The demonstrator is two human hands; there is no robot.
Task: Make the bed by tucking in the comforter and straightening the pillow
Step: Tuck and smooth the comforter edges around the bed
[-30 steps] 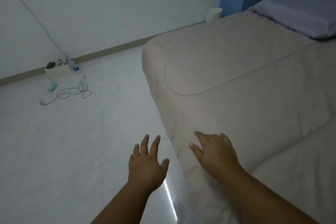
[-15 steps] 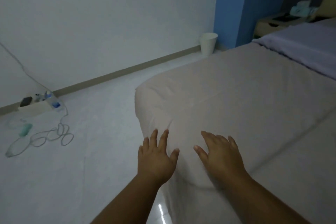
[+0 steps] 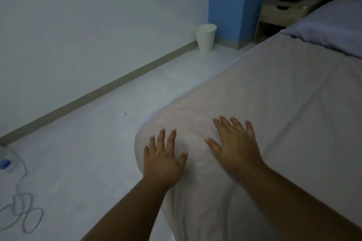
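A pale beige comforter (image 3: 274, 94) covers the bed and hangs over its rounded foot corner. My left hand (image 3: 162, 158) lies flat with fingers spread on the corner's outer side. My right hand (image 3: 235, 143) rests palm down, fingers apart, on top of the comforter just right of it. Neither hand holds anything. A lavender pillow (image 3: 333, 23) lies at the head of the bed, upper right, partly cut off by the frame edge.
White tiled floor (image 3: 88, 152) runs left of the bed to a white wall with a grey skirting. A white waste bin (image 3: 205, 37) stands by the blue wall. A wooden nightstand (image 3: 282, 11) is beside the pillow. Coiled cables (image 3: 21, 213) lie on the floor at lower left.
The view has swung right and closer to the bed corner. My left hand has come off the floor side onto the comforter's corner; my right hand has slid forward on top.
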